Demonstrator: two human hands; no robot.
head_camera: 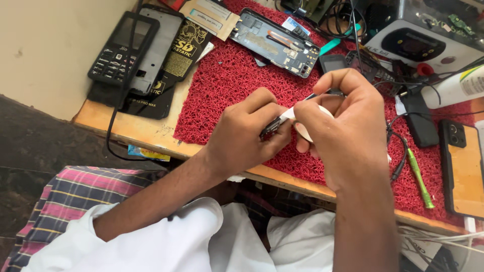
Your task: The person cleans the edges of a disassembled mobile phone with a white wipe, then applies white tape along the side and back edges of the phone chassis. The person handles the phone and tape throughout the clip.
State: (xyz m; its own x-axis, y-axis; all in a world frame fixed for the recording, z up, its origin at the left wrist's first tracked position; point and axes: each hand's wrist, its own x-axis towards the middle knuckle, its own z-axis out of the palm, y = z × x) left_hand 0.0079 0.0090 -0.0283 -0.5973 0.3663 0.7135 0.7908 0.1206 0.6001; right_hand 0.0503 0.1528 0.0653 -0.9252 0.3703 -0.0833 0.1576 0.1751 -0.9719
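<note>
standing next to this repair bench and honestly it makes me a bit nervous. the left hand [242, 136] has its fingers clamped on a small dark part [272, 127], some little phone component i think, too hidden to say exactly what. the right hand [348, 126] is pinched shut on a strip of white tape [291, 114] coming off a small white roll [307, 128] tucked in its palm, and there looks to be a thin dark tool poking out above the thumb, can't tell for sure. both hands hover over the red mat [222, 85] near the front edge of the worktop [146, 133], and the part is up in the air, not resting on anything.

what could go wrong, as i see it: the part is tiny and held right over the front edge, so if the tape tugs it loose it probably drops into the lap or onto the floor rather than the mat. the tape could also stick crooked or to the fingers.

the mat is crowded too. an opened phone [275, 43] lies toward the back, a green pry tool [419, 179] and an orange-backed phone [464, 168] sit at the right edge, black cables [398, 151] loop just beside the right hand. a keypad phone [118, 48] sits at the back left corner. an elbow swing could snag those cables.
</note>
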